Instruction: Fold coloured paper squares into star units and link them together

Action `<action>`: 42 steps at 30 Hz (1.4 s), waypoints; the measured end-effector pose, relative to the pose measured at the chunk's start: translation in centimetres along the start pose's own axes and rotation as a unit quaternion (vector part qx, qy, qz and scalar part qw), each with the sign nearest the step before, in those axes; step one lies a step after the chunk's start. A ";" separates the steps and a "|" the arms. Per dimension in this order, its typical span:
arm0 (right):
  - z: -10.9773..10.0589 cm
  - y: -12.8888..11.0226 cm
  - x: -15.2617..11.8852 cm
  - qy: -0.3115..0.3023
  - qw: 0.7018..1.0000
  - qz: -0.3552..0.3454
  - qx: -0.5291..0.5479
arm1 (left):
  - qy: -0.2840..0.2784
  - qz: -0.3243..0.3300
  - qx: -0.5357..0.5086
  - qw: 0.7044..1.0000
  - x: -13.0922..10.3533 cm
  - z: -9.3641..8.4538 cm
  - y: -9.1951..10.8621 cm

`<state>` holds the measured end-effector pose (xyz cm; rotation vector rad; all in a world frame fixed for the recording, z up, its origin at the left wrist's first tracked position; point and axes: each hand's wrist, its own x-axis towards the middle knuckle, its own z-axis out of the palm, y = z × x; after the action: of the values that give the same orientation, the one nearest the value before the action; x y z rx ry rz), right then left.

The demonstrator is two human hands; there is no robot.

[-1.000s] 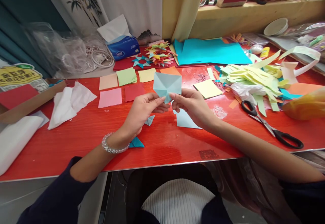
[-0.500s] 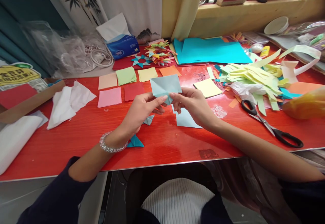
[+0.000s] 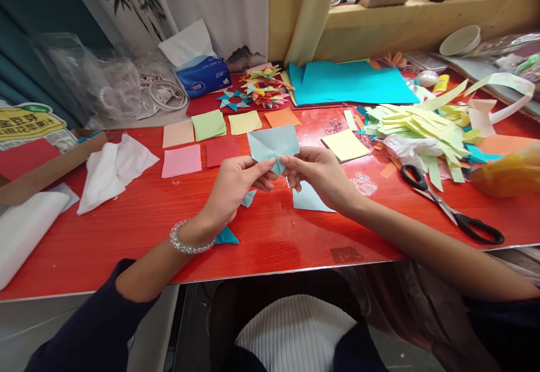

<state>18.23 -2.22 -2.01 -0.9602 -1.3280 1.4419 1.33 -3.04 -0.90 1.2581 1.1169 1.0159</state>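
Observation:
Above the red table, both hands pinch a creased light blue square of paper [image 3: 273, 140]. My left hand [image 3: 238, 183] grips its lower left part, thumb on the near face and fingers curled behind. My right hand [image 3: 321, 175] holds the lower right part the same way, and the two thumb tips nearly meet at the bottom centre. A small folded pale blue piece [image 3: 248, 198] lies beside my left hand. By my left wrist is a folded darker blue piece [image 3: 226, 236]. More light blue paper [image 3: 313, 198] lies partly hidden under my right hand.
Small paper stacks, such as a pink one [image 3: 181, 161] and a yellow one [image 3: 345, 146], lie on the red table [image 3: 278, 254]. Black-handled scissors [image 3: 447, 209] rest at right near paper strips [image 3: 409, 135]. Folded stars [image 3: 265, 88], a tissue pack [image 3: 202, 75] and blue sheets [image 3: 350, 83] are behind.
The held paper has shifted very slightly left, and its lower centre is pinched a little closer between the thumbs. My left wrist has moved slightly right, covering more of the darker blue piece.

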 end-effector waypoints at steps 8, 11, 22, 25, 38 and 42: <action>0.1 0.2 0.0 0.002 1.000 0.000 0.006 | 0.005 0.003 -0.001 1.000 -0.1 0.2 -0.1; 0.2 0.2 0.0 0.009 1.000 0.005 0.005 | 0.007 -0.001 0.006 1.000 -0.1 0.2 -0.1; 0.3 0.4 -0.1 0.023 0.999 0.018 0.017 | 0.008 0.002 0.012 1.000 0.1 0.3 -0.4; 0.4 0.6 -0.1 0.024 0.999 0.019 0.024 | 0.005 0.003 0.002 1.000 0.1 0.3 -0.4; 0.7 1.1 -0.2 0.047 0.997 0.024 0.049 | -0.024 0.011 0.043 0.999 0.1 0.9 -0.9; 0.6 1.0 -0.2 0.026 0.997 0.036 0.061 | -0.019 0.005 0.053 0.998 0.1 0.8 -0.8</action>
<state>17.59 -2.52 -2.92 -0.9665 -1.1642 1.5251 2.16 -3.18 -1.68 1.3637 1.1492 0.9453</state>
